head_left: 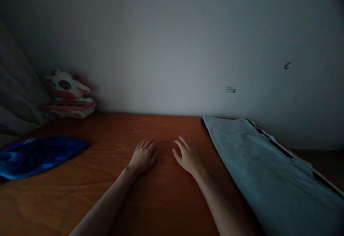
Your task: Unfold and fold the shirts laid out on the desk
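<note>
Blue shiny fabric (43,155) lies at the left of the wooden worktop (113,132); grey cloth (252,157) covers the right. Between them, left hand (144,154) and right hand (186,154) hold nothing, fingers loosely parted, the two hands apart.

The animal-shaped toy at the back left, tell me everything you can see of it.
The toy is white with red areas and looks like hard plastic. A cow-like head with a round dark patch sits above a low base with a red-edged, keyboard-like top. It stands upright on the wooden tabletop, near the wall and curtain; dimness hides whether they touch. Neither the left hand nor right hand touches it.
</note>
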Tool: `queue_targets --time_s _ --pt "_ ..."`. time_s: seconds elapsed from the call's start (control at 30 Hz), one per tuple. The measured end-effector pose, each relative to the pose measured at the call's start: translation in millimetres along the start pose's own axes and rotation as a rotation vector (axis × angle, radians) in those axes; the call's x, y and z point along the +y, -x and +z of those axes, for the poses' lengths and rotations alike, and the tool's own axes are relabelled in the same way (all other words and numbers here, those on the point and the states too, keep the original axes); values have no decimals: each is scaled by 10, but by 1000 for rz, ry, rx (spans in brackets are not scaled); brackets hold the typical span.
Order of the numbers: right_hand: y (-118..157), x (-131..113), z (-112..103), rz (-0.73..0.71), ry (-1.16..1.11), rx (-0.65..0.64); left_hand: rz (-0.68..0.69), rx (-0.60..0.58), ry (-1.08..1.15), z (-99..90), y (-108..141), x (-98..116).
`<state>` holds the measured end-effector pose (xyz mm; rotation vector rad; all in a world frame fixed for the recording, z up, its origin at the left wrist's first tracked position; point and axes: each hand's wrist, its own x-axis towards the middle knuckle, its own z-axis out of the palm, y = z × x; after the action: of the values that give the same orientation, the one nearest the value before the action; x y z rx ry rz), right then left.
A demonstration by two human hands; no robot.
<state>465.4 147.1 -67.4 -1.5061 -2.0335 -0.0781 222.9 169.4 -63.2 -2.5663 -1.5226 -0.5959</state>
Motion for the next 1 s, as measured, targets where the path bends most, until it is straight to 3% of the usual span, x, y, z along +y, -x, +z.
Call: queue_targets --time_s 0.1,0.23,0.53,0.73,0.87,1.0 --pt "55 -97 122 17 27 -101 -64 -34 -12 18 7 -10" --pt "129 -44 176 94 38 -201 -85 -104 10 10 23 20" --pt "167 108 311 51 9 -129 -97 -103 63 -23 48 36" --pt "194 233 398 4 4 -84 -138 -38 131 -77 62 57" --pt "195 318 442 -24 -7 -80 -283 29 77 -131 51 -86" --pt "187 359 437 -42 0 -91 -528 120 -33 -209 115 -458"
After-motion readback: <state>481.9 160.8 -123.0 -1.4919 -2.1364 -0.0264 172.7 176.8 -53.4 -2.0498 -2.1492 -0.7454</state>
